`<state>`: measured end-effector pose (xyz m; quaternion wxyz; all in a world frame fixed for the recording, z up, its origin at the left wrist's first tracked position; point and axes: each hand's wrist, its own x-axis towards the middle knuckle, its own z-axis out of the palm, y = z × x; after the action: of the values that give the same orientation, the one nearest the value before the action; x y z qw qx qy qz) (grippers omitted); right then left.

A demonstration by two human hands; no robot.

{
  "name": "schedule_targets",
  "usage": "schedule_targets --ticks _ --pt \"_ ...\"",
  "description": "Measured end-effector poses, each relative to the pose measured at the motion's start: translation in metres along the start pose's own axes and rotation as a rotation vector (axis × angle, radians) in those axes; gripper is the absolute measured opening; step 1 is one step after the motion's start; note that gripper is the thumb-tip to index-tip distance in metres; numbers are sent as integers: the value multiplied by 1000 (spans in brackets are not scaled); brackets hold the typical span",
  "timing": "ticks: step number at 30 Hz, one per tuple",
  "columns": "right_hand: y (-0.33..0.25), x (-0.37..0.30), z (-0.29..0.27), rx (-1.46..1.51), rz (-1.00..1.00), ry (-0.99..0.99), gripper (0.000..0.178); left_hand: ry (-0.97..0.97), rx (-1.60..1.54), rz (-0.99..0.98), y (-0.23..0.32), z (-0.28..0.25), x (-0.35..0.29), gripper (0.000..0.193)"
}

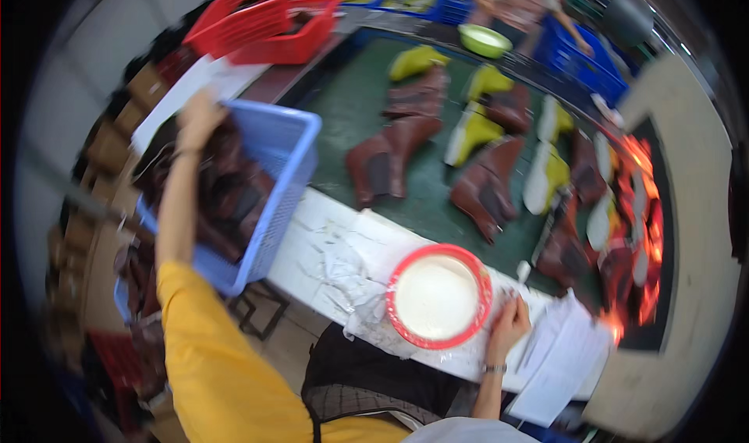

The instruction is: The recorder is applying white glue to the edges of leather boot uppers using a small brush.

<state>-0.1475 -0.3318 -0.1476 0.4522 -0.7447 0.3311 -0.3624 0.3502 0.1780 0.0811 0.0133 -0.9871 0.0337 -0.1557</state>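
- Nearest, a yellow sleeve (pixel 222 357), lower left of the red-rimmed bowl (pixel 484 295) of white liquid (pixel 435 296).
- Left of the bowl, the left hand (pixel 201 119) is over brown boots (pixel 238 197) in a blue basket (pixel 300 135); blur hides its fingers' opening and any grip.
- Just right of the bowl, the right hand's (pixel 511 324) fingers curl; whether they hold anything, I cannot tell.
- Separating one boot before lifting seems wise.
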Motion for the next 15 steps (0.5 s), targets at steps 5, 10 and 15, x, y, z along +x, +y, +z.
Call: schedule_targets --ticks 5,10,15 --pt "-24 1 8 146 95 -17 18 -96 177 -11 -131 25 -80 75" --pt "-8 -4 0 250 126 -20 20 47 35 98 -97 -13 -86 57" --pt "-7 -6 -2 280 139 -17 22 381 -98 298 -67 -121 -133 64"
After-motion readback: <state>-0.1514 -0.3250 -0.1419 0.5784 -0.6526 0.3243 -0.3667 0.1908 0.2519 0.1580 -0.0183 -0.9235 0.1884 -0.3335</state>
